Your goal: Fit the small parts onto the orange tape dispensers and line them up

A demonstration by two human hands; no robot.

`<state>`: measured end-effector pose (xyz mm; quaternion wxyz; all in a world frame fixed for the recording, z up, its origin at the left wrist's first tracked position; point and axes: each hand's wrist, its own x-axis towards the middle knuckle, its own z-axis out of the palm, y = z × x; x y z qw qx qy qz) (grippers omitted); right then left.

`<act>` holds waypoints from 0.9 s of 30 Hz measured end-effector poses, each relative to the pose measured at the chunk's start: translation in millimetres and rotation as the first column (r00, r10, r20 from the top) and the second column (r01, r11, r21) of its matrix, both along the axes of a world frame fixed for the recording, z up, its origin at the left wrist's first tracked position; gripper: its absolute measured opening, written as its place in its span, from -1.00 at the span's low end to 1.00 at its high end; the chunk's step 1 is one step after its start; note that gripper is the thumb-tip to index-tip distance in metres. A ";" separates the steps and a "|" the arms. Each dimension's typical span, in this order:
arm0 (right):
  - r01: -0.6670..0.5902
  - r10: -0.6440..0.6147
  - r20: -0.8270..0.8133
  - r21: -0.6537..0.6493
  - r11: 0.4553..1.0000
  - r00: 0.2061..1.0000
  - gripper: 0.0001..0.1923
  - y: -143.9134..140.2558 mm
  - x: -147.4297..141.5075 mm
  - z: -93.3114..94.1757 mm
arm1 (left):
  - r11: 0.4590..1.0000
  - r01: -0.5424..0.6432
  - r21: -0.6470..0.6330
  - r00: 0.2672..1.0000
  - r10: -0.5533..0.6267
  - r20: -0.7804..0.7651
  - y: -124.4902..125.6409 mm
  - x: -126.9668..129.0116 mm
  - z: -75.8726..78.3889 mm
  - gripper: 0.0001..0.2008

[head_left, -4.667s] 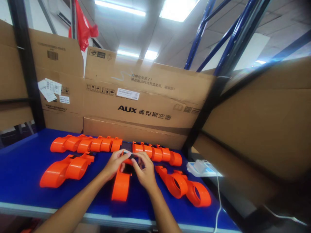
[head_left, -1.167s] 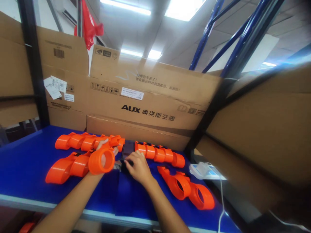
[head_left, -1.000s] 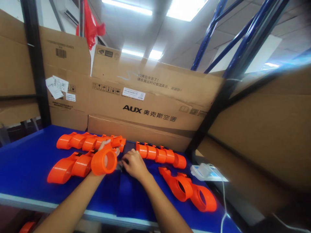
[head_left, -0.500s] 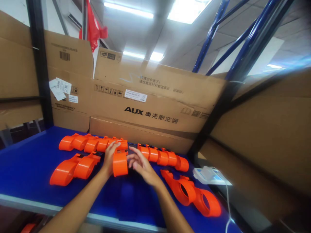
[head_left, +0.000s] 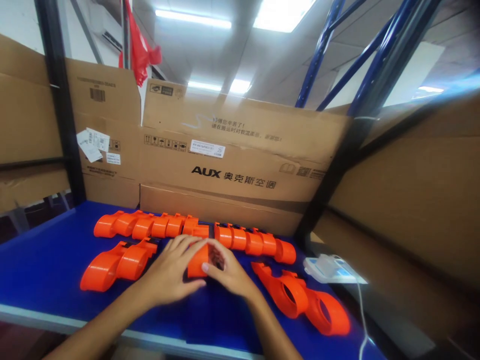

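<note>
An orange ring-shaped plastic part (head_left: 197, 261) sits between my two hands above the blue tabletop. My left hand (head_left: 172, 267) comes over it from the left, fingers across its top and thumb below its lower edge. From the right, my right hand (head_left: 227, 270) grips its side, with the thumb on the front and curled fingers behind. The hands cover much of the part, and their fingertips meet near its top. Just behind them is the right end of a back row of similar orange parts (head_left: 142, 227).
Another row of orange parts (head_left: 253, 242) stands right of centre at the back. Two orange parts (head_left: 99, 271) lie at left, and larger looped ones (head_left: 326, 312) at front right. A white device (head_left: 324, 269) with a cable lies by the right post. Cardboard (head_left: 232, 165) walls the back.
My left hand has shifted from the part's left side to over its top. My right hand, apart from the part before, has closed in on its right side. The view has shifted slightly.
</note>
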<state>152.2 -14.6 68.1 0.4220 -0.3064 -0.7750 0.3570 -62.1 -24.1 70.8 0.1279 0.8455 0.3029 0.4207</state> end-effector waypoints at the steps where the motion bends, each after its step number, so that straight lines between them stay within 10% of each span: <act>1: -0.023 0.023 0.045 0.005 1.000 0.999 -0.39 -0.7 -1.1 1.4 | 0.999 -0.022 0.044 0.995 0.026 -0.097 -2.0 -9.3 3.8 -0.25; 11: 0.210 -0.221 0.090 0.119 0.970 0.971 -0.62 7.9 10.1 16.5 | 0.955 -0.061 0.290 0.787 0.225 -0.574 7.6 -87.0 10.9 -0.38; 20: 0.291 -0.304 0.048 0.176 0.940 0.952 -0.71 10.1 8.9 13.5 | 0.959 -0.074 0.273 0.806 0.219 -0.550 10.0 -90.4 -10.1 -0.24; 27: 0.335 -0.346 0.032 0.191 0.923 0.938 -0.72 11.8 12.0 9.6 | 0.966 -0.142 0.214 0.772 0.244 -0.587 15.5 -147.4 -9.1 -0.02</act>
